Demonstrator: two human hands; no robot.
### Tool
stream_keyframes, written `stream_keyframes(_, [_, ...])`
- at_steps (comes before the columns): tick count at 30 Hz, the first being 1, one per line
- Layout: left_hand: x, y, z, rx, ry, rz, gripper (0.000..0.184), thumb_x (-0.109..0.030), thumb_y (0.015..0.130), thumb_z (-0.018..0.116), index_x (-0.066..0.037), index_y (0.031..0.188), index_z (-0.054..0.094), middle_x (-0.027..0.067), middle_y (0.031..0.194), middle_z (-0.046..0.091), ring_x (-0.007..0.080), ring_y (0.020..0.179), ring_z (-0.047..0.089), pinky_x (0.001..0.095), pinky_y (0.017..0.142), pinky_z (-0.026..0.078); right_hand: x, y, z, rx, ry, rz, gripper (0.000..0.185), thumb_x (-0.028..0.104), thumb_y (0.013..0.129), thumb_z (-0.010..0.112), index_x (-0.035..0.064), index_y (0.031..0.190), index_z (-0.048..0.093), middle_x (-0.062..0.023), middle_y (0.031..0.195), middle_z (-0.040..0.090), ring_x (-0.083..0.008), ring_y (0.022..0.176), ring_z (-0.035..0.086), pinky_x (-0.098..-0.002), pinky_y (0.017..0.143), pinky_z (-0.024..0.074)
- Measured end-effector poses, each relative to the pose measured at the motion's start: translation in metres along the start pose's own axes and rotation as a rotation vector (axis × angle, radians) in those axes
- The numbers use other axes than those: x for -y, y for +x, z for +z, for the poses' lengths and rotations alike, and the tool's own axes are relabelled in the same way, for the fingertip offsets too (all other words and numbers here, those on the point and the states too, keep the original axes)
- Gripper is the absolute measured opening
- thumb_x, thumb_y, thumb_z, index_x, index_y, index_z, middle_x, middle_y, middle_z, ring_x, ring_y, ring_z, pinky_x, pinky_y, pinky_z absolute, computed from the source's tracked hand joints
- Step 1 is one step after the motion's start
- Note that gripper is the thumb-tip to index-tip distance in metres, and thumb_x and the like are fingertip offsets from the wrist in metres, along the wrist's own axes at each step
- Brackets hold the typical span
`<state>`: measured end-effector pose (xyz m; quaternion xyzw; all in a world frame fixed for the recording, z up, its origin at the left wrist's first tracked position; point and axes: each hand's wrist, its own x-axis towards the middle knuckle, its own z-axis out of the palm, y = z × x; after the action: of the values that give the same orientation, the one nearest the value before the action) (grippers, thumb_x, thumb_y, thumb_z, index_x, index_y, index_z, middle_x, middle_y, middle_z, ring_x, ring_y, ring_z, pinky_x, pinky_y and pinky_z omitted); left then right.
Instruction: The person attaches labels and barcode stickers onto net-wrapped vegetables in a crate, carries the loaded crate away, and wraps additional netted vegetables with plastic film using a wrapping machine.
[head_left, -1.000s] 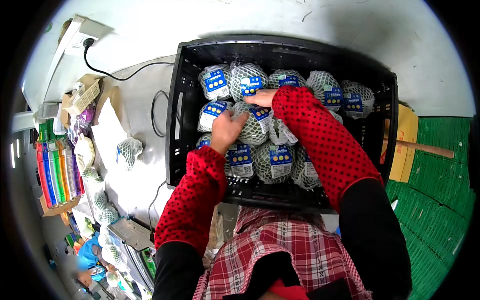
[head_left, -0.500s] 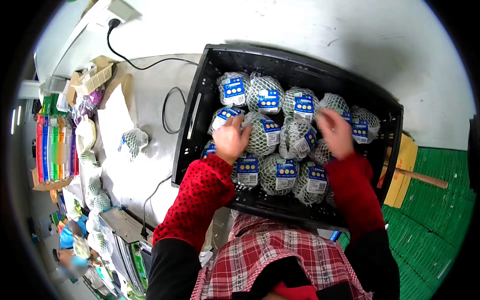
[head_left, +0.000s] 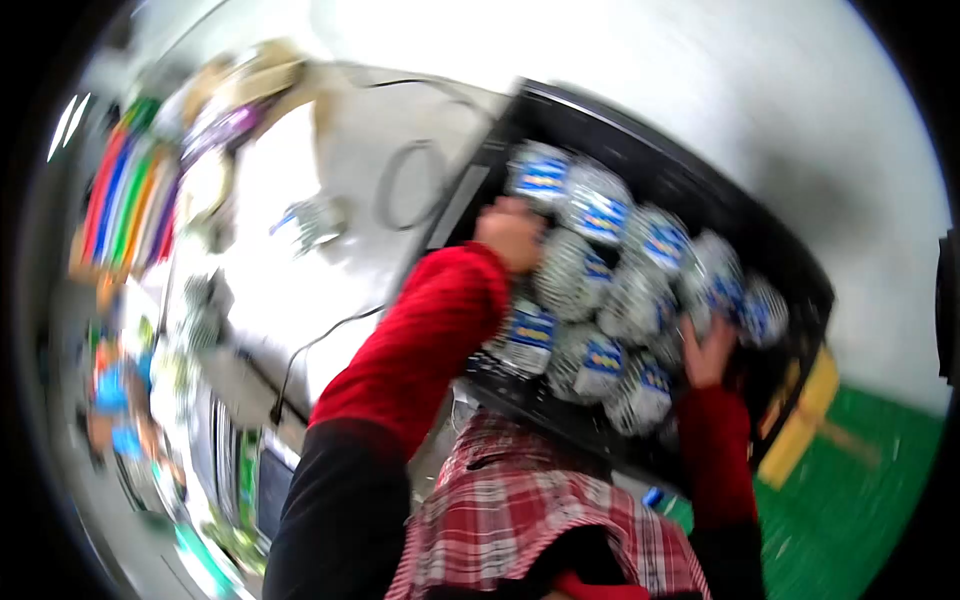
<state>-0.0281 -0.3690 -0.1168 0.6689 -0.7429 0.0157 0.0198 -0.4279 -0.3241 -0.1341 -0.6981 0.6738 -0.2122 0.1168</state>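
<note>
A black plastic crate [head_left: 590, 95] holds several round packs in white foam netting and clear wrap, with blue and white labels. My left hand [head_left: 512, 235] is inside the crate's left side, close to a labelled pack [head_left: 540, 178]. Blur hides how its fingers are set. My right hand [head_left: 710, 350] is at the right of the crate, with thumb and fingers apart against the lower part of another pack [head_left: 712, 272]. One more pack [head_left: 765, 312] lies to the right of that hand. What is inside the netting cannot be made out.
Left of the crate, a net-wrapped item [head_left: 315, 222] lies on the pale table [head_left: 370, 270], near a black cable [head_left: 385, 190]. Coloured folders [head_left: 125, 200] stand at the far left. A yellow carton [head_left: 800, 420] is beside the crate, over green flooring [head_left: 860, 500].
The view has swung, so the crate appears more tilted and further right. My right hand has lowered onto a pack on the right. My left hand remains at the crate's left side.
</note>
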Motion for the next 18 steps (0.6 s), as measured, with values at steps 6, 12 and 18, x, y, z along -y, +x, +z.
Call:
stream_keyframes(6, [0.044,-0.068,-0.145,-0.548,-0.505,-0.107,0.038,-0.027,0.072,0.075,-0.008,0.103,0.066,0.0134,0.098,0.063,0.0332,0.092,0.062,0.0419,0.081,0.051,0.005,0.007,-0.056,-0.057,0.210,0.074,0.058,0.025,0.089,0.067,-0.0037,0.134,0.044,-0.0242,0.131,0.047,-0.0359,0.121,0.046,-0.0439,0.102,0.0363])
stream_keyframes(12, [0.290,-0.153,-0.098,-0.246,0.037,-1.036,0.109,-0.066,0.062,0.075,0.002,0.140,0.039,0.0256,0.140,0.041,0.0397,0.134,0.034,0.0471,0.111,0.030,0.135,0.025,-0.033,-0.159,0.143,-0.239,0.063,0.014,0.085,0.071,-0.0022,0.138,0.042,-0.0221,0.139,0.043,-0.0336,0.127,0.044,-0.0417,0.107,0.0358])
stream_keyframes(18, [0.324,-0.185,-0.030,-0.496,-0.769,-0.846,0.098,-0.020,0.071,0.081,0.001,0.146,0.022,0.0226,0.135,0.046,0.0312,0.124,0.045,0.0430,0.104,0.039,0.099,0.028,-0.025,-0.444,0.140,0.082,0.060,0.031,0.084,0.069,-0.0009,0.131,0.048,-0.0227,0.131,0.051,-0.0394,0.123,0.045,-0.0464,0.106,0.0338])
